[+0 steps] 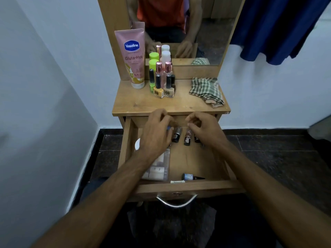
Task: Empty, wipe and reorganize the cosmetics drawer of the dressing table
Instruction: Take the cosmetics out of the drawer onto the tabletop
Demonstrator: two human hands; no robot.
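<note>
Our left hand (157, 130), fingers curled, state unclear, sits just left of the dark upright nail-polish bottle (177, 134); our right hand (202, 128) pinches nothing visible.

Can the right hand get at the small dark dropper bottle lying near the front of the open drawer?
Probably yes. The dropper bottle lies uncovered on the drawer floor near the front wall, nothing on top of it. The right hand is further back among the small bottles, and the floor between looks bare.
</note>
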